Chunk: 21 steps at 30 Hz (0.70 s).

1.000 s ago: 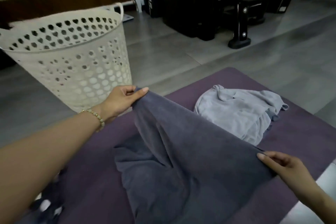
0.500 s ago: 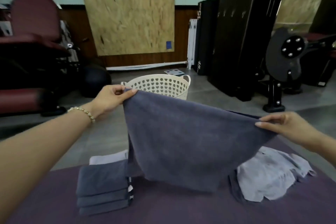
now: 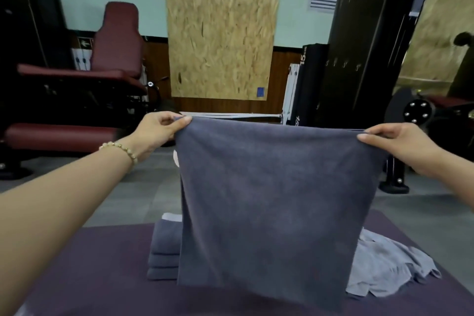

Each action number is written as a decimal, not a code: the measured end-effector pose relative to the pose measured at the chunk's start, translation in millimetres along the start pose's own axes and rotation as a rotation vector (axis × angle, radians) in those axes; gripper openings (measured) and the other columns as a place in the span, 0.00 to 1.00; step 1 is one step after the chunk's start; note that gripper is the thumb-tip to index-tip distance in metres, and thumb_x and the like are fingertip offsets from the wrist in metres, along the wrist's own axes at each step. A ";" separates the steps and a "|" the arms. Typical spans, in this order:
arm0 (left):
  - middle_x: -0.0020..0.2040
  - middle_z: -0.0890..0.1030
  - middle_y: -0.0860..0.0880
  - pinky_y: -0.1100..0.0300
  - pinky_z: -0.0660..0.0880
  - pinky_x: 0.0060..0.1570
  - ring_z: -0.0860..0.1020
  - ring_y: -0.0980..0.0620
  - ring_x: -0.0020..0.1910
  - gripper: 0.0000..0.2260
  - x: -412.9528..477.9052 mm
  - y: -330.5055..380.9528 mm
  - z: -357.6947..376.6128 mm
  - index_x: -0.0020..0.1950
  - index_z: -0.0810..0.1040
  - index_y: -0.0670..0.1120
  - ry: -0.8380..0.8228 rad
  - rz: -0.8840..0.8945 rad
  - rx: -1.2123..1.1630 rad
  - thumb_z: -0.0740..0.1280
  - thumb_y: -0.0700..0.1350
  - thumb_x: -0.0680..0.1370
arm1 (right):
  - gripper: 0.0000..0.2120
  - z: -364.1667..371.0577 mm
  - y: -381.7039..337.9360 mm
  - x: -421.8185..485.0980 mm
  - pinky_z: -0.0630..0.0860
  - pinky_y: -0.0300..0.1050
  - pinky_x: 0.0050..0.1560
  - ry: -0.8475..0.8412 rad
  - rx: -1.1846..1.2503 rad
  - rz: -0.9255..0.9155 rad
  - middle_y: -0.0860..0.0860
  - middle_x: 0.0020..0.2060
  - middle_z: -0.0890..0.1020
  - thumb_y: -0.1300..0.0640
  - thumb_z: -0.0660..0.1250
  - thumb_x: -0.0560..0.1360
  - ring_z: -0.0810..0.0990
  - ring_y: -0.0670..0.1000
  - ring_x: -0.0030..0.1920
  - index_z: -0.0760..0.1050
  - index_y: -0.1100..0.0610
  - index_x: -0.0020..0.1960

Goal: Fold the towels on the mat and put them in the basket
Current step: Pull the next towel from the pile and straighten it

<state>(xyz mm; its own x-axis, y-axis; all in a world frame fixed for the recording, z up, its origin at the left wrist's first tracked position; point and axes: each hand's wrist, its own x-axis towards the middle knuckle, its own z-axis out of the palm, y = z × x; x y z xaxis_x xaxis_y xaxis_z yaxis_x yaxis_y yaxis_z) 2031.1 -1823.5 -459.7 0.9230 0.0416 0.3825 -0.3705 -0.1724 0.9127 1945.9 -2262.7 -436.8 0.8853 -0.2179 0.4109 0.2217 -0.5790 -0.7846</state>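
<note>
Fingers of our left hand [image 3: 159, 132] and right hand [image 3: 395, 146] pinched the towel [image 3: 269, 200] by its top corners so it hung flat for folding.

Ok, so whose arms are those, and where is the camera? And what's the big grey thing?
No machine here, just a person. They wear a camera on their head, so this one picture shows what they see, looking forward and down at their own arms. The left hand and the right hand each pinch a top corner of a dark grey towel, holding it up so it hangs flat. Below lies a purple mat. On it, partly hidden by the held towel, are a stack of folded towels on the left and a crumpled light grey towel on the right, not yet folded.
</note>
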 end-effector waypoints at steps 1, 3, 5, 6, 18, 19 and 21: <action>0.37 0.79 0.50 0.70 0.75 0.35 0.75 0.58 0.38 0.05 -4.3 -2.5 -2.8 0.41 0.76 0.47 0.004 -0.011 0.012 0.70 0.43 0.75 | 0.03 0.1 -0.6 -1.1 0.70 0.21 0.34 0.006 -0.018 -0.008 0.44 0.33 0.83 0.60 0.73 0.71 0.77 0.31 0.31 0.81 0.58 0.45; 0.39 0.78 0.46 0.66 0.76 0.35 0.76 0.55 0.39 0.06 -12.5 -7.0 -6.6 0.48 0.75 0.46 -0.037 -0.053 0.055 0.71 0.42 0.74 | 0.03 1.8 -4.1 -5.7 0.69 0.21 0.34 0.017 -0.038 -0.005 0.44 0.34 0.82 0.59 0.74 0.70 0.77 0.30 0.32 0.81 0.54 0.42; 0.45 0.79 0.44 0.68 0.78 0.38 0.77 0.54 0.42 0.11 -22.1 -10.4 -9.8 0.56 0.76 0.44 -0.142 -0.136 0.074 0.70 0.42 0.75 | 0.03 3.4 -4.2 -9.4 0.70 0.21 0.35 0.019 -0.041 0.011 0.47 0.38 0.82 0.58 0.75 0.70 0.77 0.31 0.32 0.81 0.54 0.41; 0.48 0.80 0.43 0.68 0.78 0.41 0.78 0.54 0.44 0.11 -27.6 -12.4 -10.8 0.57 0.77 0.42 -0.219 -0.181 0.113 0.69 0.43 0.76 | 0.04 3.8 -4.9 -12.4 0.70 0.21 0.35 0.016 -0.046 0.020 0.47 0.39 0.82 0.58 0.75 0.70 0.77 0.31 0.32 0.80 0.54 0.41; 0.33 0.78 0.54 0.63 0.80 0.43 0.78 0.57 0.37 0.09 -77.7 -50.8 35.3 0.42 0.74 0.45 -0.489 -0.341 0.056 0.64 0.48 0.79 | 0.04 8.2 41.8 -54.9 0.71 0.26 0.29 -0.227 -0.020 0.284 0.46 0.31 0.83 0.58 0.75 0.69 0.79 0.38 0.33 0.81 0.56 0.43; 0.31 0.78 0.55 0.64 0.80 0.40 0.77 0.59 0.33 0.09 -79.4 -52.3 39.1 0.41 0.72 0.45 -0.496 -0.343 0.054 0.63 0.48 0.79 | 0.07 7.9 45.0 -57.0 0.73 0.28 0.31 -0.262 0.007 0.302 0.44 0.31 0.84 0.54 0.77 0.66 0.80 0.41 0.36 0.82 0.55 0.42; 0.31 0.77 0.55 0.67 0.77 0.34 0.76 0.62 0.30 0.09 -82.5 -55.6 48.0 0.42 0.71 0.47 -0.535 -0.354 0.057 0.62 0.48 0.79 | 0.25 11.7 53.4 -59.6 0.76 0.31 0.35 -0.356 0.069 0.320 0.46 0.36 0.85 0.41 0.83 0.51 0.82 0.43 0.40 0.84 0.54 0.41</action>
<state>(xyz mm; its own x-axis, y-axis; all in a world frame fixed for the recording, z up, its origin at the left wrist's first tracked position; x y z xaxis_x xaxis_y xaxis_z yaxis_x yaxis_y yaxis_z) 1980.6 -1864.5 -549.0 0.9179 -0.3889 -0.0785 -0.0414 -0.2907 0.9559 1909.8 -2271.5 -508.6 0.9957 -0.0872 -0.0306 -0.0682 -0.4704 -0.8798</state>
